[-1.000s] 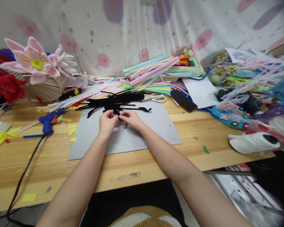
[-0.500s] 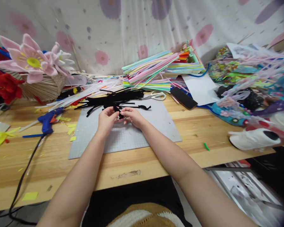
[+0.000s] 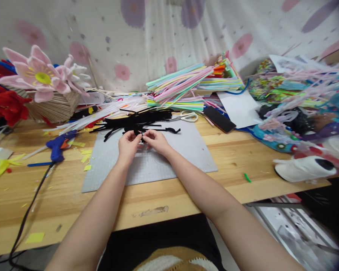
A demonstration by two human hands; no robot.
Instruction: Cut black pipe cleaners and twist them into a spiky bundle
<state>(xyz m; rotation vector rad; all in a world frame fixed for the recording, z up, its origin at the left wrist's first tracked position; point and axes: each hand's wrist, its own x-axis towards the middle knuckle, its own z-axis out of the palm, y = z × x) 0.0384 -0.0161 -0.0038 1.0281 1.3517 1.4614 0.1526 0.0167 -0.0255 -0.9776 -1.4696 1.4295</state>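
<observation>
Both my left hand [image 3: 128, 145] and my right hand [image 3: 156, 142] pinch a short piece of black pipe cleaner [image 3: 138, 132] above the grey cutting mat [image 3: 180, 154]. My fingertips almost meet and cover most of the piece, so its exact shape is hidden. Right behind my hands lies a pile of black pipe cleaners [image 3: 141, 117]. A separate black pipe cleaner with a thicker, curled end [image 3: 173, 130] rests on the mat to the right of my fingers. White-handled scissors [image 3: 188, 116] lie at the mat's far edge.
At left lies a blue hot glue gun [image 3: 58, 145] with its black cord, near yellow scraps [image 3: 86, 158]. Pastel pipe cleaners [image 3: 183, 82] are heaped at the back. A phone [image 3: 219, 119], white paper [image 3: 238, 107] and a white thread cone [image 3: 303, 168] stand or lie to the right.
My fingers have shifted slightly on the black piece, and less of it shows between them. The whole view has moved a little; the other things stay in place.
</observation>
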